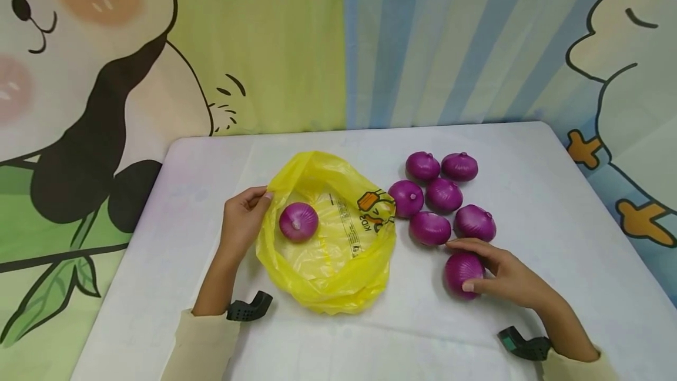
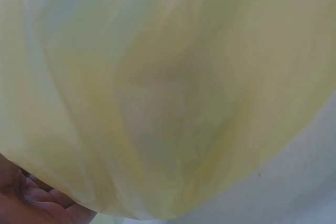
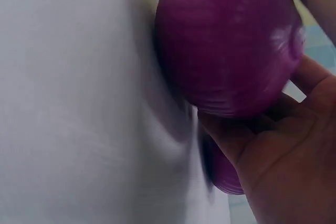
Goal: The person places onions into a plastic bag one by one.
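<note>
Past the left hand (image 1: 243, 222), out to its left, is a painted animal (image 1: 148, 93) on the cloth (image 1: 285, 46). The left hand has its thumb and fingers pressed together, and they pinch the near-left edge of a yellow bag (image 1: 370, 275). A cream sleeve (image 1: 203, 343) is behind this hand, and a black gadget (image 1: 250, 307) sits at its wrist. The bag lies just right of the left hand, with its mouth wide open. One purple onion (image 1: 298, 222) is inside it, close to the left hand.

Between the bag and the right hand (image 1: 502, 278) there is a bunch of six onions (image 1: 444, 195). They are on the white table (image 1: 571, 204), ahead of the right hand and mostly to its left. The right hand holds one more onion, the near onion (image 1: 457, 278), between its thumb and fingers. I cannot tell if that one touches the table. Another black gadget (image 1: 526, 347) is at the right wrist. Far off to the right of that hand is a big white painted bird (image 1: 645, 93).
</note>
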`<state>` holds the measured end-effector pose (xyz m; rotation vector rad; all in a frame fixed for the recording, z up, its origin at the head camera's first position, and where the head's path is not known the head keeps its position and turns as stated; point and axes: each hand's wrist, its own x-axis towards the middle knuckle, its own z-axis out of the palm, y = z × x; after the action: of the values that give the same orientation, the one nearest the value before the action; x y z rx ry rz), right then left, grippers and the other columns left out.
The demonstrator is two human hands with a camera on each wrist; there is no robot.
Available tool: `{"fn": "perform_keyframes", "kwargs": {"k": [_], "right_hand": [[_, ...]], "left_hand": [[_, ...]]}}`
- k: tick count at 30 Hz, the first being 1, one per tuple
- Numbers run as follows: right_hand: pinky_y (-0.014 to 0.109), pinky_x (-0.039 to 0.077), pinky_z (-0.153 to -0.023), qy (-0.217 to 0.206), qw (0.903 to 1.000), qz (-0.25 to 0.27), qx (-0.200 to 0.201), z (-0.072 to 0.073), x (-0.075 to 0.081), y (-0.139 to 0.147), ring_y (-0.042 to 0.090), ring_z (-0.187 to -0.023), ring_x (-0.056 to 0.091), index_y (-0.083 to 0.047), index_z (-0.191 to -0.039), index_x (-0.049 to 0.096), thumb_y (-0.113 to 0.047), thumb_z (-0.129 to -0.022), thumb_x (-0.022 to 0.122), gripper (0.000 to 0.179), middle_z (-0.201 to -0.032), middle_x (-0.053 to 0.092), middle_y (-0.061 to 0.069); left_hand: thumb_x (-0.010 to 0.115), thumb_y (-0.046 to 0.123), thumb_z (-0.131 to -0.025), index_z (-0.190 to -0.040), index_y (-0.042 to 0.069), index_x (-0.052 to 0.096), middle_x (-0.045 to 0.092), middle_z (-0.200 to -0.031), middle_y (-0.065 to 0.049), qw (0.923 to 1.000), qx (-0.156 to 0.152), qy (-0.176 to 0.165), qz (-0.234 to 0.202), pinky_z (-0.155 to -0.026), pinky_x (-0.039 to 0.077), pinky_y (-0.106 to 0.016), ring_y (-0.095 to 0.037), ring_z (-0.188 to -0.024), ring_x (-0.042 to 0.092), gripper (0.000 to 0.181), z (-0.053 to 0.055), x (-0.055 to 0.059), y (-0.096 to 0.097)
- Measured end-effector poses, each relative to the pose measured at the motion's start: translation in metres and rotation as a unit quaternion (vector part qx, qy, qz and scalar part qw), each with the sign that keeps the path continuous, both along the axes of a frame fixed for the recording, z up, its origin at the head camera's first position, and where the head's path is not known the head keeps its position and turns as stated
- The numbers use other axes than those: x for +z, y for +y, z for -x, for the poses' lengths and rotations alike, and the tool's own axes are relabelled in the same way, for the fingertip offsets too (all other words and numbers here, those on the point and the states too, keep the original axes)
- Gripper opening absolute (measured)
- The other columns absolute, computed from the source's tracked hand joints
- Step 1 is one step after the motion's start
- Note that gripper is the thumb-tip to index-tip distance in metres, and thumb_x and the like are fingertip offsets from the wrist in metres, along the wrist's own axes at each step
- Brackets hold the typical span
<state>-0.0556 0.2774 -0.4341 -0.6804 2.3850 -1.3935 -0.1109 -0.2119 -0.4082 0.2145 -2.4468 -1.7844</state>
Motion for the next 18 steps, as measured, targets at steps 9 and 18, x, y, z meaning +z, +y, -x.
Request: {"fn": "perform_keyframes", "kwargs": {"k": [9, 18], "right_hand": [[0.033, 0.049, -0.093, -0.024, 0.9990, -0.037, 0.007, -0.0046, -0.0003, -0.0025, -0.006, -0.133, 0.027, -0.022, -0.144, 0.047, -0.017, -0.075, 0.085, 0.079, -0.144, 0.046, -0.003], [0.028, 0.053, -0.085, -0.045, 0.9987, -0.012, 0.020, -0.0082, 0.0001, -0.0045, -0.002, -0.123, 0.041, -0.012, -0.137, 0.054, -0.015, -0.081, 0.080, 0.062, -0.134, 0.055, 0.004]], "left_hand": [[0.062, 0.032, -0.097, -0.114, 0.000, 0.069, 0.070, -0.103, -0.015, 1.0000, -0.002, 0.003, 0.005, -0.070, 0.056, -0.021, -0.015, -0.083, 0.067, 0.038, 0.0007, -0.0002, 0.0007], [0.061, 0.032, -0.097, -0.115, 0.000, 0.069, 0.070, -0.103, -0.015, 1.0000, -0.002, -0.004, 0.006, -0.070, 0.055, -0.021, -0.014, -0.084, 0.066, 0.038, 0.0008, -0.0018, 0.0014]]}}
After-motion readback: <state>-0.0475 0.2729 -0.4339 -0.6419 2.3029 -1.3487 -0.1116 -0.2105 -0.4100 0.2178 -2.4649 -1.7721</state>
